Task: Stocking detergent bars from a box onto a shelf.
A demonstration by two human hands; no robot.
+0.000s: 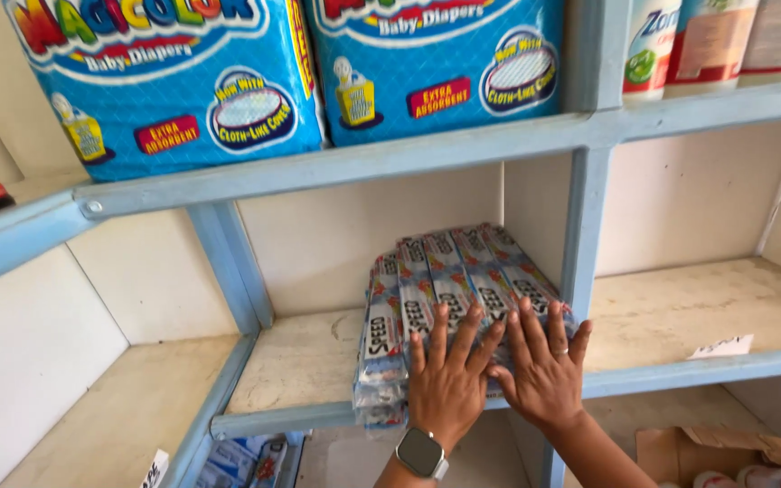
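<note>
A stack of small sachet strips, silver with red and blue print, lies on the middle wooden shelf and juts over its front edge. My left hand, with a smartwatch on the wrist, lies flat on the stack's near end. My right hand, a ring on one finger, presses flat beside it on the stack's right front corner. Both hands have the fingers spread and grip nothing.
Two big blue diaper packs fill the shelf above, with cartons to their right. A pale blue upright post stands just right of the stack. A paper slip lies on the right shelf. A cardboard box sits below.
</note>
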